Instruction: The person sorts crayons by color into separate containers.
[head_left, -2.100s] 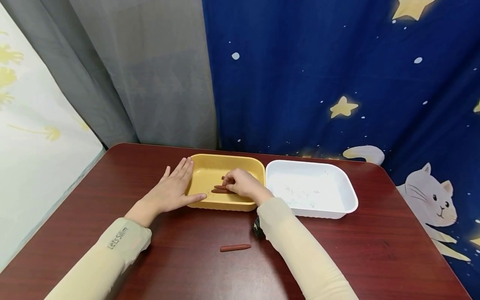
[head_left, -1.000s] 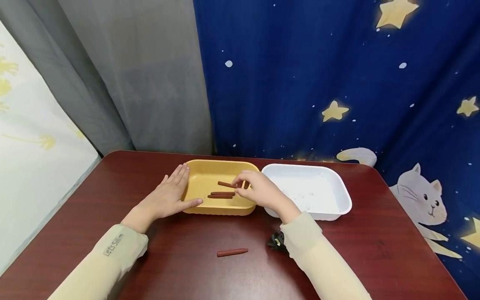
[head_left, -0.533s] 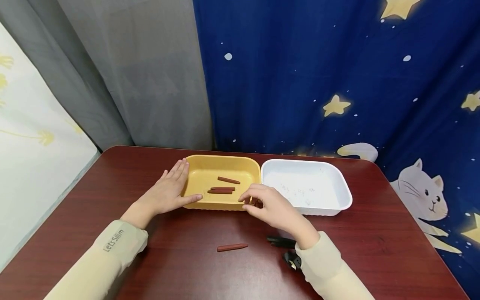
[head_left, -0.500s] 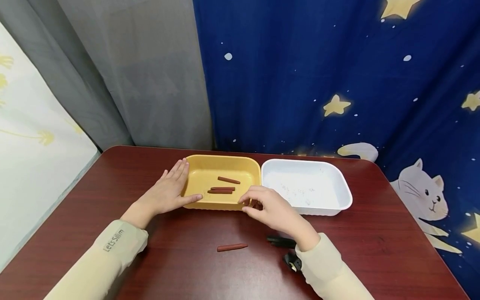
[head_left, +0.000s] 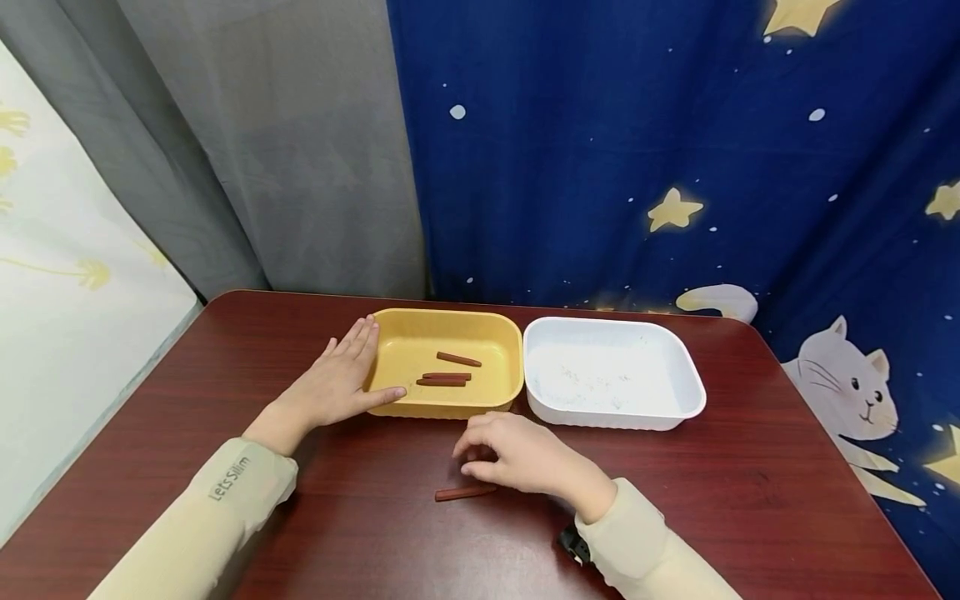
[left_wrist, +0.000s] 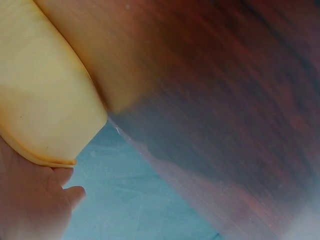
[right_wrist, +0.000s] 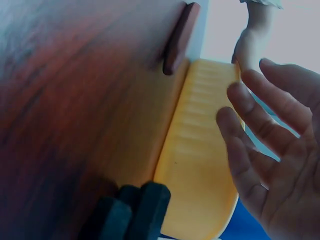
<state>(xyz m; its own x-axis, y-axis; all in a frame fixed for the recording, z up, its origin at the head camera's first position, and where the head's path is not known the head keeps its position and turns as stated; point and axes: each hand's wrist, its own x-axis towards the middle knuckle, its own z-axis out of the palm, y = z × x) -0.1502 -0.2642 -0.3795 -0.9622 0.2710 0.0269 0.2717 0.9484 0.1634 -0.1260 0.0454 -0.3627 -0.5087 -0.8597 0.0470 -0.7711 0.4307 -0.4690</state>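
My left hand (head_left: 333, 383) rests on the left end of the yellow tray (head_left: 405, 333), fingers straight along its wall and thumb over the front rim. Inside the tray lie three reddish-brown crayons: a back crayon (head_left: 459, 359) by itself and a front crayon (head_left: 441, 382) side by side with another. A further brown crayon (head_left: 457, 494) lies on the table in front of the tray. Just behind and above it is my right hand (head_left: 517, 454), fingers loosely bent and holding nothing. The right wrist view shows that hand's fingers (right_wrist: 235, 130) apart, beside the tray's ribbed wall.
Right of the yellow tray stands a white tray (head_left: 540, 408) with small dark specks on its floor. Several dark crayons (right_wrist: 150, 210) show low in the right wrist view; my right arm hides them in the head view. A blue curtain (head_left: 562, 167) hangs behind the table.
My right hand let go of a brown crayon in the yellow tray, came out over the front rim and moved toward the crayon on the table. The left hand stayed on the tray.
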